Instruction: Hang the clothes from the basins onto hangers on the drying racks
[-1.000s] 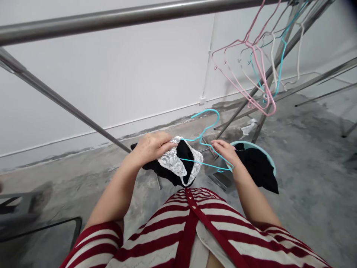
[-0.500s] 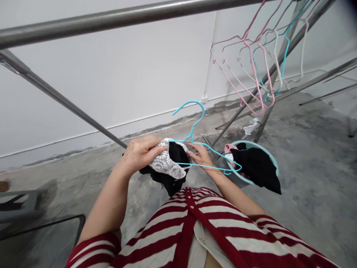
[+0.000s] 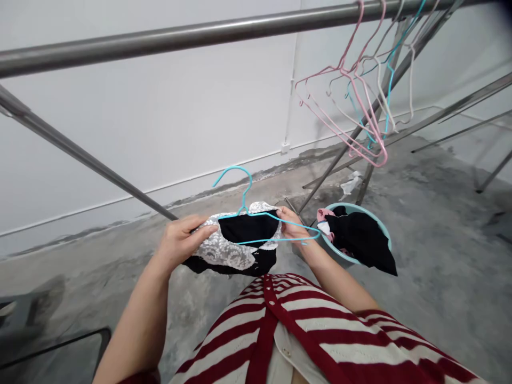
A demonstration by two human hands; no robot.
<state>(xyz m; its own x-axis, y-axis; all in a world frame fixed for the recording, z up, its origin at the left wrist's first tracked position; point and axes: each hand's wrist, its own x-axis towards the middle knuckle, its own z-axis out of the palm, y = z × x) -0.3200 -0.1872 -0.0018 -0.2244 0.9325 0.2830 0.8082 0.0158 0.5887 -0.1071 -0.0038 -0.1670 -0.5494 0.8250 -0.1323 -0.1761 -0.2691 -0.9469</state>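
Between my hands is a black garment with a white lace collar [image 3: 230, 253], its neck opening spread toward me. A light-blue clothes hanger [image 3: 245, 200] sits partly inside it: the left arm goes into the neck, while the right arm sticks out past the collar. My left hand [image 3: 182, 240] is closed on the left side of the lace, thumb on top. My right hand [image 3: 292, 224] pinches the right edge of the collar, behind the hanger's right arm. The lower part of the garment hangs folded and mostly out of sight.
A metal rail [image 3: 192, 37] crosses above, with several pink, white and blue hangers [image 3: 360, 90] at its right end. On the concrete floor, a pale blue basin [image 3: 378, 224] holds dark and pink clothes. A black-edged frame [image 3: 60, 344] lies at lower left.
My hands have moved apart, stretching the collar wider. The hanger and garment have shifted left in view, and more of the black inside shows.
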